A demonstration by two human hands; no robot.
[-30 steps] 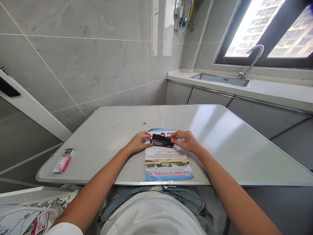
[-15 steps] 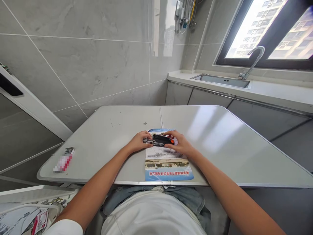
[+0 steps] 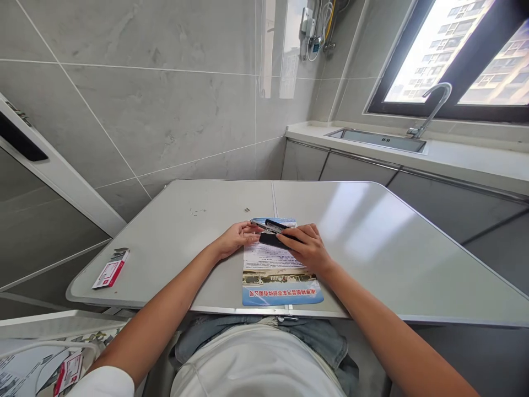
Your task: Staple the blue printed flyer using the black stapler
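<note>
A black stapler (image 3: 271,240) is held above the mat, its parts swung apart so that a metal strip shows between them. My right hand (image 3: 309,249) wraps its fingers around the stapler's black body from the right. At the other end, my left hand (image 3: 233,240) pinches the metal tip of the stapler between thumb and fingers. Under both hands lies a printed sheet (image 3: 282,280), blue at its edges, with a photo and red lettering. A small staple strip (image 3: 247,209) rests on the table beyond my left hand.
Tiny loose bits, perhaps staples (image 3: 197,211), are scattered on the white table (image 3: 359,264). A red and white packet (image 3: 111,273) lies near the left edge. Below left stands a white bin-like container (image 3: 49,325) with papers. A sink counter (image 3: 463,160) runs along the right.
The stapler has turned and its parts have spread apart. My right hand has shifted from fingertip hold to a fuller grip over the body; my left hand stays at the tip.
</note>
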